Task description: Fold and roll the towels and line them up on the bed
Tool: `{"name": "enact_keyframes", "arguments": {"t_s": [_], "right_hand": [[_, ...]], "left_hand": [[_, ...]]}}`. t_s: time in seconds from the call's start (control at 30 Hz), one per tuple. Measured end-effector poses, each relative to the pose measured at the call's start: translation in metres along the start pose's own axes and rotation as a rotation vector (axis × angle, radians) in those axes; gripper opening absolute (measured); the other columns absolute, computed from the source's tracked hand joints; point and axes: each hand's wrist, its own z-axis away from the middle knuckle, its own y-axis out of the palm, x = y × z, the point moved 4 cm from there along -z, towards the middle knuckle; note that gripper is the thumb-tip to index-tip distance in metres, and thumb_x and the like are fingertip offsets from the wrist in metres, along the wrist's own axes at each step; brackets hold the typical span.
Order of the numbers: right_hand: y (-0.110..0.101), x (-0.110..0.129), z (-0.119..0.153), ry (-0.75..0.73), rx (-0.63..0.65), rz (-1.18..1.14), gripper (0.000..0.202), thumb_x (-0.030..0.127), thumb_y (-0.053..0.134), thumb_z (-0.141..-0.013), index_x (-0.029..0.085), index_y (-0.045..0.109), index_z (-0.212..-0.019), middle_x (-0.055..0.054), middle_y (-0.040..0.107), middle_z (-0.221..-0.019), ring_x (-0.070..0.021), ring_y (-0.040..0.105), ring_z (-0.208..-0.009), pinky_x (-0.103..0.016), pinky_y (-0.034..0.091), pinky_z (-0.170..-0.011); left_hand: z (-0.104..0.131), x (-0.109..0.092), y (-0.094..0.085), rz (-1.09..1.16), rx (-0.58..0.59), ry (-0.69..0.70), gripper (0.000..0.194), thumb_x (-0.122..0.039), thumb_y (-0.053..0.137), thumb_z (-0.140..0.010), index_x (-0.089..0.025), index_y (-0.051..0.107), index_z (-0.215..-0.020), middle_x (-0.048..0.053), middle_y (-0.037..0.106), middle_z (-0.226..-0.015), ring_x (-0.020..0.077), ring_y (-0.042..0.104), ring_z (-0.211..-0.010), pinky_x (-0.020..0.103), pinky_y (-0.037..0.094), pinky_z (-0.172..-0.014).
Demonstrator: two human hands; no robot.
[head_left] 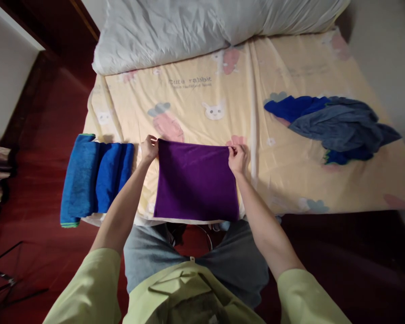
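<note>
Bed sheeting (192,128) shows creases that could ruck the purple cloth (197,182), which lies flat along the near edge and might slide off if tugged toward the person. Rolled blue towels (79,180) sit near its left side; a knock could loosen them. The left hand (149,150) and right hand (238,159) pinch the cloth's far corners between fingers; uneven tension could skew it.

One head-worn camera looks forward and steeply down from close above the bed (194,114).

Bed (195,105) — purple cloth (197,182), blue towels (107,177)
</note>
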Motion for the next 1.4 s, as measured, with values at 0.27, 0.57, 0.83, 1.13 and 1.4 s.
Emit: {"name": "enact_keyframes", "arguments": {"t_s": [0.27,0.57,0.83,1.13,1.4], "right_hand": [[0.019,-0.026,-0.014,0.132,0.044,-0.065,0.020,0.033,0.057,-0.098,0.017,0.068,-0.097,-0.007,0.068,-0.091,-0.0174,0.063,-0.084,-0.034,0.053,-0.089],[-0.048,0.005,0.064,0.185,-0.043,-0.288,0.046,0.048,0.072,-0.086,0.018,0.064,-0.121,-0.012,0.068,-0.120,-0.0205,0.066,-0.104,-0.039,0.057,-0.098],[-0.140,0.005,0.265,0.501,0.232,-0.343,0.048,0.061,0.068,-0.083,0.019,0.074,-0.107,-0.013,0.076,-0.105,-0.0246,0.072,-0.085,-0.039,0.062,-0.081],[-0.124,0.002,0.248,0.495,0.205,-0.299,0.051,0.061,0.077,-0.065,0.018,0.068,-0.092,-0.014,0.076,-0.092,-0.0209,0.065,-0.061,-0.038,0.059,-0.062],[-0.136,0.001,0.239,0.488,0.326,-0.354,0.040,0.052,0.081,-0.064,0.019,0.063,-0.080,-0.005,0.069,-0.074,-0.0137,0.056,-0.046,-0.027,0.046,-0.042]], "left_hand": [[0.037,0.017,0.010,0.297,-0.005,-0.023,0.047,-0.031,0.072,-0.082,-0.018,0.053,-0.124,0.009,0.071,-0.107,0.0182,0.070,-0.082,0.031,0.056,-0.077],[0.206,0.081,-0.037,0.390,0.344,-0.051,0.068,-0.060,0.075,-0.078,-0.020,0.053,-0.128,0.004,0.073,-0.092,0.0217,0.073,-0.079,0.035,0.059,-0.074],[0.302,0.116,-0.040,0.458,0.282,-0.136,0.062,-0.069,0.071,-0.077,-0.021,0.063,-0.116,0.010,0.077,-0.102,0.0280,0.075,-0.098,0.040,0.060,-0.087],[0.295,0.106,-0.039,0.460,0.249,-0.109,0.063,-0.073,0.073,-0.069,-0.016,0.071,-0.098,0.012,0.075,-0.090,0.0285,0.073,-0.087,0.039,0.059,-0.079],[0.292,0.112,-0.045,0.476,0.312,0.003,0.048,-0.065,0.070,-0.071,-0.018,0.067,-0.083,0.009,0.073,-0.085,0.0253,0.071,-0.086,0.037,0.057,-0.085]]}}
